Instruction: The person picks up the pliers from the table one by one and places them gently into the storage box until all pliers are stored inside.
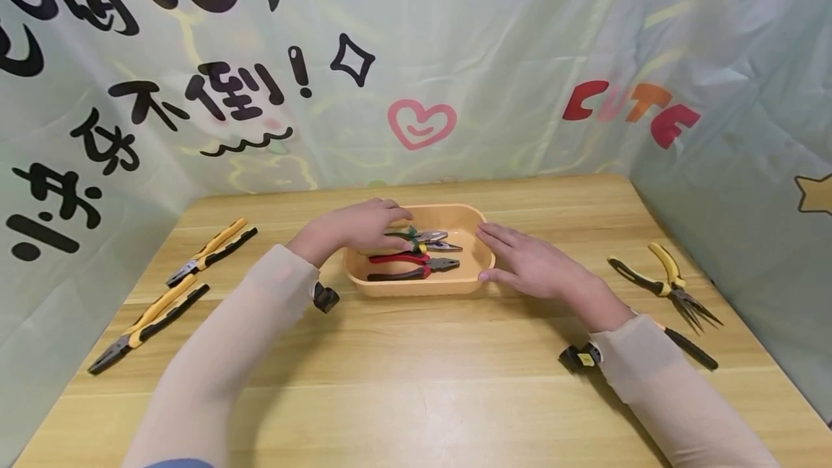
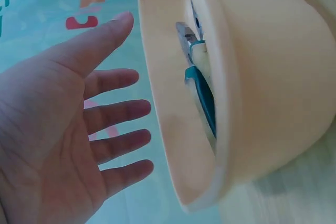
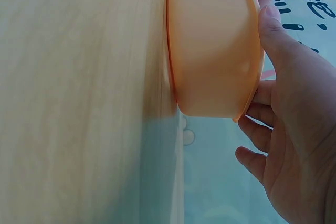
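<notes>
An orange plastic basket (image 1: 416, 287) stands near the middle of the table, holding several pliers. Red-and-black pliers (image 1: 425, 263) lie nearest its front wall; behind them are green-handled pliers (image 1: 429, 235), partly covered by my left hand (image 1: 370, 226). That hand hovers over the basket's left part, palm toward it, with fingers spread and nothing in them in the left wrist view. My right hand (image 1: 536, 258) rests at the basket's right end, its fairly straight fingers touching the rim. In the right wrist view, the thumb lies along the rim (image 3: 261, 40).
Two yellow-and-black pliers, one farther back (image 1: 211, 251) and one nearer (image 1: 146, 327), lie at the table's left. To the right are yellow-and-black long-nose pliers (image 1: 672, 284). A black handle (image 1: 692, 349) shows from behind my right forearm. Printed cloth (image 1: 487, 56) hangs around the table.
</notes>
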The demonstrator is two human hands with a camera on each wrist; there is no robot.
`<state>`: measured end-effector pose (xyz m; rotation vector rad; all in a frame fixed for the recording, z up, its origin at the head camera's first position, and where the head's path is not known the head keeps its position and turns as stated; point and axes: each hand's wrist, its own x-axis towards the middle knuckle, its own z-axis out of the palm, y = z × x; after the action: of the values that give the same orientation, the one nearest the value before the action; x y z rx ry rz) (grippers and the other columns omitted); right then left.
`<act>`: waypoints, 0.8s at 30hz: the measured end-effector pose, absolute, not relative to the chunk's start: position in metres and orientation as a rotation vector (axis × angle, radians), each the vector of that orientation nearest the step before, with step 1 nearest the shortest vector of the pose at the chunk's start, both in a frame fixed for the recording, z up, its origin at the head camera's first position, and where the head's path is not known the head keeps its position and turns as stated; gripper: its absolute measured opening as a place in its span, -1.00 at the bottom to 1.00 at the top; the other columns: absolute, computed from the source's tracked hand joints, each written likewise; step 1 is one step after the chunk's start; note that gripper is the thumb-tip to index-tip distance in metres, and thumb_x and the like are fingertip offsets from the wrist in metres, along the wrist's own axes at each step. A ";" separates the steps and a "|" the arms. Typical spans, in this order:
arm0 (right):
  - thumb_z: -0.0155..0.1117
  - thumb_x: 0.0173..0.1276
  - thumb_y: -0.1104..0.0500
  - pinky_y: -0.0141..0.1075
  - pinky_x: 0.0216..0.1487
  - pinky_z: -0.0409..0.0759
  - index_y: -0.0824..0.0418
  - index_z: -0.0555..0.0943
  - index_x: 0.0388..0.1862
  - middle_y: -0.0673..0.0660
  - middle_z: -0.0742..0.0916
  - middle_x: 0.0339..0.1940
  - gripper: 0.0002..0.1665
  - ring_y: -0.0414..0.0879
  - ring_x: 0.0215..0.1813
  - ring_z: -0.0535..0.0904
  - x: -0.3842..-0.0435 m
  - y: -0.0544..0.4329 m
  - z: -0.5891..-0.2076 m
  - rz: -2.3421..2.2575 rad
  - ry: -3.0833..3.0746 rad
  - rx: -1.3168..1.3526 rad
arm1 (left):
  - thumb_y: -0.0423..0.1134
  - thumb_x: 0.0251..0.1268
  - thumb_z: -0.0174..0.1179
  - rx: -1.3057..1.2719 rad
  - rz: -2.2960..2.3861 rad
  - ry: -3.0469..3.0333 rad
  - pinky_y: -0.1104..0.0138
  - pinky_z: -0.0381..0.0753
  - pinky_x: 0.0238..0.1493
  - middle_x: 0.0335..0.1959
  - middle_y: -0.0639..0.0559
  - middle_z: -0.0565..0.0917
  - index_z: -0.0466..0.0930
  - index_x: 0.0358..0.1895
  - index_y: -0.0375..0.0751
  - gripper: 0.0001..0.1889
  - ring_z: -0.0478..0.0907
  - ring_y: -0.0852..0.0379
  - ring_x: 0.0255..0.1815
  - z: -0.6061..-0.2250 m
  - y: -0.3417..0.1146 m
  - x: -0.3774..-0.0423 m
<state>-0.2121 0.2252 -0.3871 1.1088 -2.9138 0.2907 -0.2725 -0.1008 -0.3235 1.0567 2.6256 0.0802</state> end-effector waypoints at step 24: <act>-0.14 0.42 -0.45 0.03 0.44 0.17 0.21 0.08 0.58 0.14 0.13 0.59 0.02 0.10 0.55 0.05 -0.212 0.225 -0.387 0.300 -2.925 1.097 | 0.28 0.36 0.06 0.983 0.342 2.792 -0.07 0.14 0.41 0.43 -0.16 0.26 0.25 0.48 -0.10 -0.23 0.10 -0.18 0.46 -0.329 -0.165 -0.246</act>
<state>-0.2120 0.2250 -0.3868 1.0965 -2.9255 0.3001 -0.2458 -0.1646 -0.3289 0.9829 2.7921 0.3416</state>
